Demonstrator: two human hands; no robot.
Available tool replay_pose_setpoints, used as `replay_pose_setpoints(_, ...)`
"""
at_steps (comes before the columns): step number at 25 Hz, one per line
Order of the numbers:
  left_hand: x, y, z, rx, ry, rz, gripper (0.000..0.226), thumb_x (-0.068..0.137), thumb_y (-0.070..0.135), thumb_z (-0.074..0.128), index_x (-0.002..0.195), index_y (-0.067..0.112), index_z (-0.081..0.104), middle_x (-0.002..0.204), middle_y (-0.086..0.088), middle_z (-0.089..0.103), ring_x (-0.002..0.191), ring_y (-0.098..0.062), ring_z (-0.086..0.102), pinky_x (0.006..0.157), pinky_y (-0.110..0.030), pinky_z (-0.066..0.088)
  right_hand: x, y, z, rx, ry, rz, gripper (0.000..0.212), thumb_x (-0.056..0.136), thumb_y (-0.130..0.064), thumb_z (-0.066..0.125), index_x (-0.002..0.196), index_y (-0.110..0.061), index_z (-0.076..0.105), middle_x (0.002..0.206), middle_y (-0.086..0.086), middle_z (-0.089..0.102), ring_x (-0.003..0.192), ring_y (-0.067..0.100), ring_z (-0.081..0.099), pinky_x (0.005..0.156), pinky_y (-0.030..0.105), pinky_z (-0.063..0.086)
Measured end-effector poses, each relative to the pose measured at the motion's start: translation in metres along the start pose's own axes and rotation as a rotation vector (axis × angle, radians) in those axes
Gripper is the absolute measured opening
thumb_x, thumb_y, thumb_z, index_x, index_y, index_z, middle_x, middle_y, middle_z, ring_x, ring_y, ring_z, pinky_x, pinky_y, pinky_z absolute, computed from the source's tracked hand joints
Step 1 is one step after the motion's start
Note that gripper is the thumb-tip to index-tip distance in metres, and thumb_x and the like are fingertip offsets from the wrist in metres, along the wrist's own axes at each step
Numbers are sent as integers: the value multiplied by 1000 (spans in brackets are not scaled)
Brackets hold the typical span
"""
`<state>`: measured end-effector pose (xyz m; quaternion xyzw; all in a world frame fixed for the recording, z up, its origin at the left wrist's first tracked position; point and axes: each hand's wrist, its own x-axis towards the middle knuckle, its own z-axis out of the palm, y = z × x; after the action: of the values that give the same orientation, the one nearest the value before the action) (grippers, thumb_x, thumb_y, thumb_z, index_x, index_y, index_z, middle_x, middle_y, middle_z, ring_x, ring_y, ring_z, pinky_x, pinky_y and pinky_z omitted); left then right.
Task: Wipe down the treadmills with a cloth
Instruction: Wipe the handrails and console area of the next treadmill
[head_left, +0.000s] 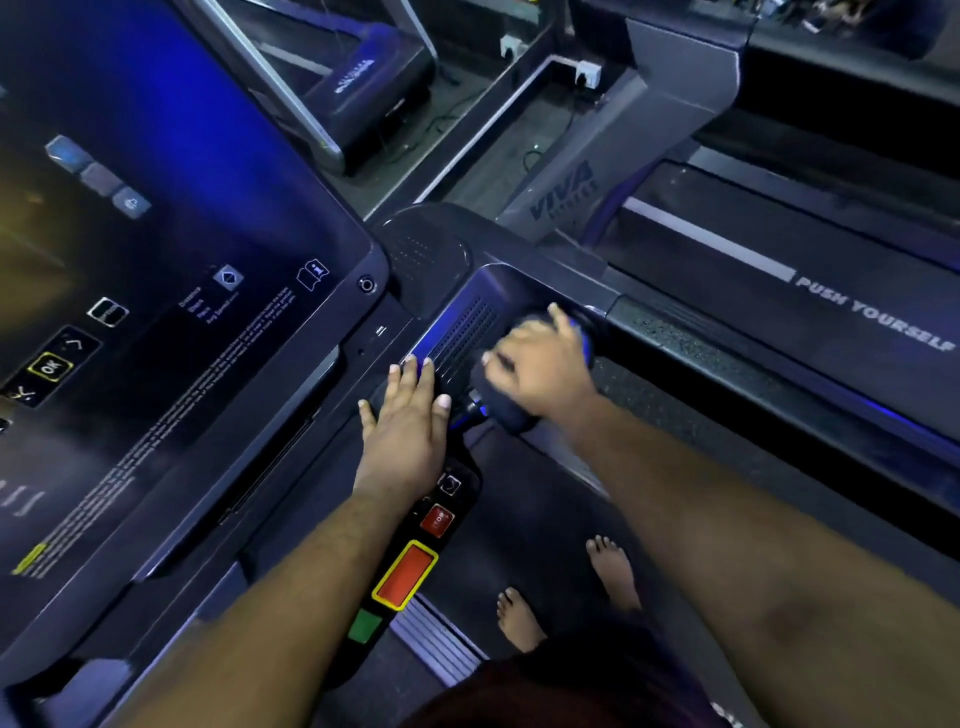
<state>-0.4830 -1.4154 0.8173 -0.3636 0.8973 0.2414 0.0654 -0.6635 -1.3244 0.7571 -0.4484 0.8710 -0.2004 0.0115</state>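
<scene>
The upright post (566, 192) of the next treadmill says "VIVA" in big letters. Its side rail (878, 319) says "PUSH YOURSELF" in white. On the big screen (171, 249) a yellow box says "OK". The small red button (437, 518) reads "STOP". The screen's small print is too tiny to read.

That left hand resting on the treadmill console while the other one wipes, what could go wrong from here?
The left hand lies flat just above the red stop button and the large red pad; sliding back could press one. The right hand works a dark cloth beside a vent grille, where a damp cloth might push moisture in. Bare feet stand on the belt.
</scene>
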Motion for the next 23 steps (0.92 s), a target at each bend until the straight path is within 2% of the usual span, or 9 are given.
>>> replay_pose_setpoints(3,1,0,0,18,-8,4,56,107,40,24,158,23,13,168,4,1,154,-15,-5,120,-61,0,-3,-15,2,-7,51,213,47,89,-48,37,78,-19,73,86,-2,70,103,23,61,114,56,24)
replay_pose_setpoints(5,1,-1,1,19,-9,9,56,107,40,24,158,22,13,168,3,2,154,-16,-4,120,-62,2,-35,-50,11,123,123,216,36,91,-44,43,98,-26,73,113,-6,68,127,20,51,116,62,16)
replay_pose_setpoints(8,4,-3,1,12,-14,22,57,106,41,23,159,22,12,168,3,3,154,-16,-4,120,-62,3,-63,-67,21,344,46,237,57,97,-51,34,149,-30,40,164,0,20,154,21,3,118,58,0)
replay_pose_setpoints(10,6,-4,2,15,-10,26,57,106,42,24,159,21,12,168,3,4,154,-17,-3,120,-62,3,-45,-57,25,514,116,480,70,98,-48,40,159,-25,15,167,4,-8,153,24,-14,118,58,3)
replay_pose_setpoints(14,5,-6,3,20,-8,21,58,106,42,24,159,21,13,167,1,6,154,-18,-3,120,-63,2,-13,-69,19,877,350,927,80,95,-19,57,158,-11,8,164,16,-16,151,37,-12,120,57,10)
replay_pose_setpoints(17,7,-6,3,12,-18,31,58,106,41,24,159,20,13,167,1,6,154,-18,-3,119,-64,3,-42,-104,27,699,160,765,74,97,-28,51,158,-12,11,165,15,-14,151,37,-14,122,59,4)
replay_pose_setpoints(19,6,-5,3,17,-13,34,57,106,41,24,159,20,14,167,1,7,154,-19,-2,119,-64,4,-56,-81,21,294,64,434,64,95,-47,39,151,-17,35,165,10,14,154,31,-1,119,56,0)
replay_pose_setpoints(21,5,-5,4,15,-2,50,57,107,41,24,159,20,15,167,1,7,154,-19,-1,119,-64,4,-38,-41,4,36,-19,150,60,90,-58,32,121,-19,65,137,5,57,146,26,32,119,57,2)
replay_pose_setpoints(23,5,-7,3,4,3,58,57,107,41,25,158,20,15,167,0,7,154,-20,-1,118,-65,4,-3,-21,-14,-79,-166,104,59,91,-59,29,92,-20,72,101,1,70,121,24,55,121,53,9)
